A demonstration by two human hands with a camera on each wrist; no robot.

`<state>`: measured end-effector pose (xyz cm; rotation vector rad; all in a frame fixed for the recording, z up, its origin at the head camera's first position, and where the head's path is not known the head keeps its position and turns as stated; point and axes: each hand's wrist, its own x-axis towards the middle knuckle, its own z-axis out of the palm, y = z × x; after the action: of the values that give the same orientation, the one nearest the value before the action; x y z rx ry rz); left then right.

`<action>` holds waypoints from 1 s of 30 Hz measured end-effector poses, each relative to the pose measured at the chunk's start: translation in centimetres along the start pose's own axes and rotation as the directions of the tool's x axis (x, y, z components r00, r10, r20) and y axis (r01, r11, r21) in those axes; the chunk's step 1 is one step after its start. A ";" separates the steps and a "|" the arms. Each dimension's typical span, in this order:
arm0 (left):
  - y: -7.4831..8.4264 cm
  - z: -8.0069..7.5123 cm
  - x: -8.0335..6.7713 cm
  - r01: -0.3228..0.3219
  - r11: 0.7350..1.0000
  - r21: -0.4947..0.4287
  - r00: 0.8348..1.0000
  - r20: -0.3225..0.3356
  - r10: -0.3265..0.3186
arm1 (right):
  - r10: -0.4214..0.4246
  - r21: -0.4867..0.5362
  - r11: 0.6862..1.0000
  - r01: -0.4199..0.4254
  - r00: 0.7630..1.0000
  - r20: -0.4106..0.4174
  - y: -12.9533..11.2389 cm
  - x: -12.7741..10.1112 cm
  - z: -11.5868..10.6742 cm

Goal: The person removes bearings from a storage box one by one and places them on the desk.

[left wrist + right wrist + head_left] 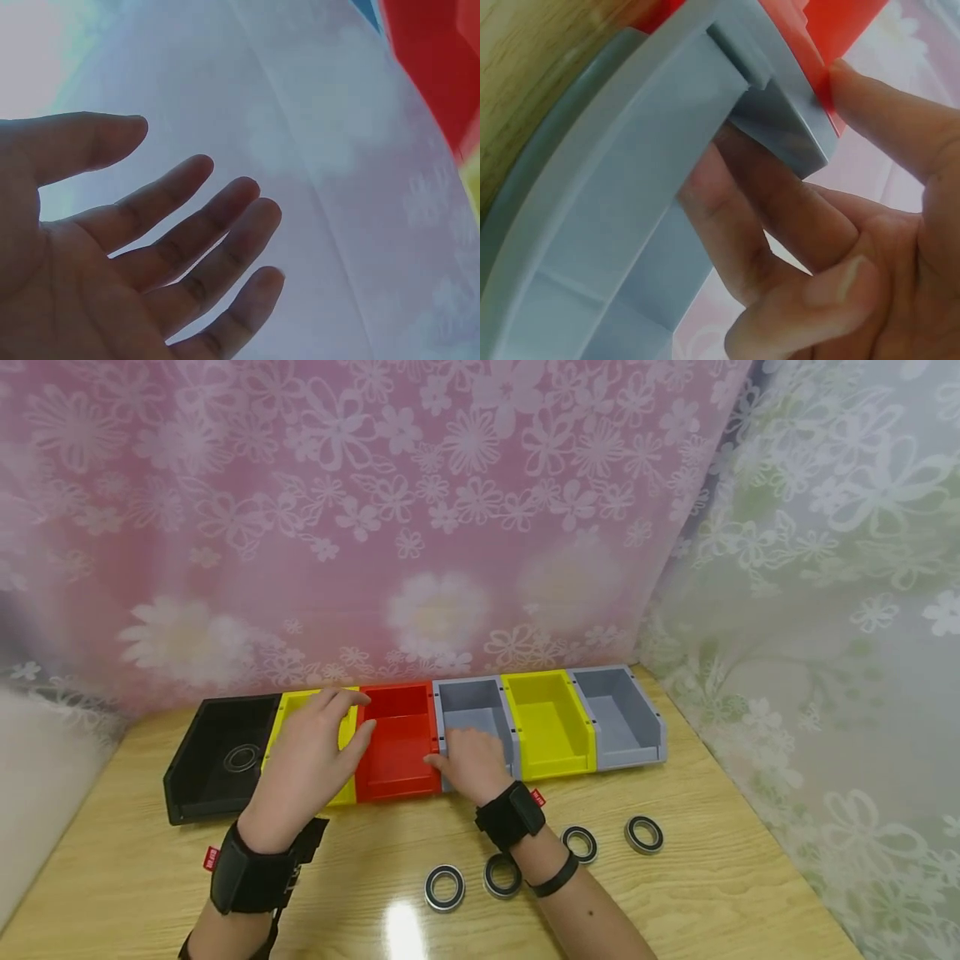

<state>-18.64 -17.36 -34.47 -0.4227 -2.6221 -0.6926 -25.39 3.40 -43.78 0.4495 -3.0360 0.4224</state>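
Note:
My right hand (474, 762) is at the near end of the left grey bin (468, 697). Its fingers reach inside that bin while the thumb (885, 112) lies on the red bin (399, 739) alongside, pinching their adjoining side walls. My left hand (311, 760) hovers over the left yellow bin (300, 700), holding nothing. In the left wrist view its fingers (225, 247) are spread and relaxed. A ring-shaped bearing (242, 758) lies in the black bin (217, 785) at the row's left end.
Several ball bearings lie on the wooden table (720, 860) in front, including one silver-rimmed bearing (445, 888) and another (644, 834) farther right. The right yellow bin (551, 727) and right grey bin (618, 718) continue the row. A flowered curtain (450, 527) hangs behind.

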 end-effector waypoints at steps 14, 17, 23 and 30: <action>-4.1 -2.4 -0.1 0.118 0.991 0.060 0.985 -0.130 -0.110 | 0.023 0.075 0.997 -0.025 1.000 0.020 0.1 0.0 -0.3; -5.0 -3.1 -0.3 0.146 0.987 0.062 0.981 -0.139 -0.137 | 0.002 0.111 0.994 -0.002 1.000 0.002 -0.1 0.0 -0.3; -6.2 -4.2 -0.8 0.183 0.983 0.031 0.978 -0.111 -0.178 | -0.074 0.086 0.993 0.083 0.992 -0.101 -0.9 0.1 -0.4; -6.5 -5.1 -1.3 0.222 0.975 0.021 0.972 -0.077 -0.220 | -0.203 0.018 0.979 0.204 0.978 -0.054 -4.8 -0.4 -0.7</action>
<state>-18.49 -25.71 -33.62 -0.0937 -2.6286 -0.7236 -23.60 -0.70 -41.87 0.7306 -2.8987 0.4493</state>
